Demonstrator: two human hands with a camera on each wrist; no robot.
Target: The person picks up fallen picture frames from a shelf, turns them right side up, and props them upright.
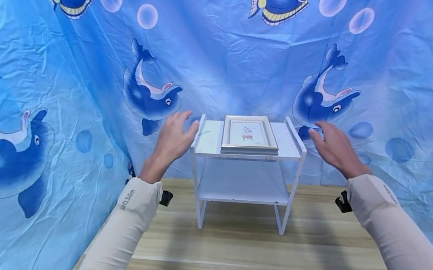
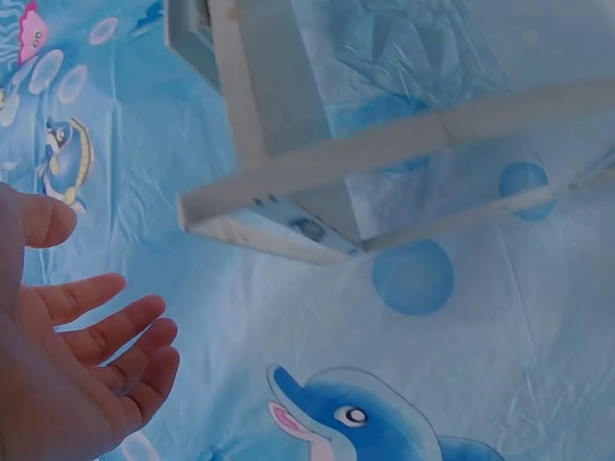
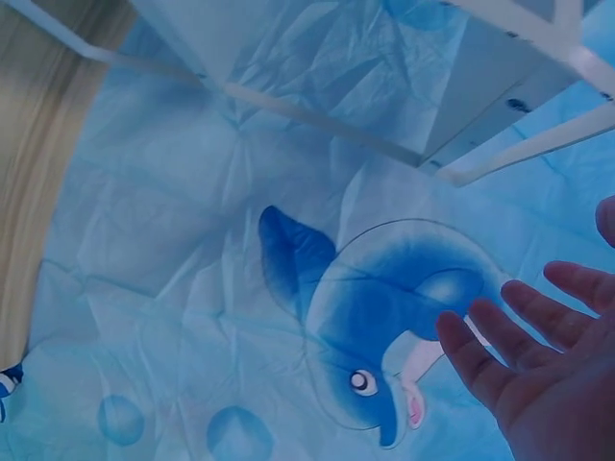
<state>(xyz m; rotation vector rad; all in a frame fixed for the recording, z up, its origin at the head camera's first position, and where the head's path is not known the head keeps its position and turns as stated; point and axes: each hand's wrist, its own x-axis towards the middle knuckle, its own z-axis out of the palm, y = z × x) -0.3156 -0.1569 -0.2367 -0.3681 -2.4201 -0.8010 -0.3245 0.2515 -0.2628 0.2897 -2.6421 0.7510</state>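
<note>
A picture frame point(image 1: 252, 133) with a pale gold border and a small plant drawing lies flat on the top shelf of a white two-tier side table point(image 1: 210, 138). To the table's left, in the head view, is my left hand point(image 1: 176, 135), apart from the raised side rail. My right hand point(image 1: 335, 148) is held off the table's right side. Neither hand touches anything. The left wrist view shows the left hand point(image 2: 96, 355) with loosely bent fingers beside the table's edge. In the right wrist view the right hand point(image 3: 553, 360) has its fingers spread.
A blue curtain point(image 1: 225, 64) printed with dolphins, fish and bubbles hangs behind the table and along both sides. Below is a wood-look floor point(image 1: 234, 254). The table has a lower white shelf point(image 1: 244, 181) and thin metal legs point(image 1: 199, 214).
</note>
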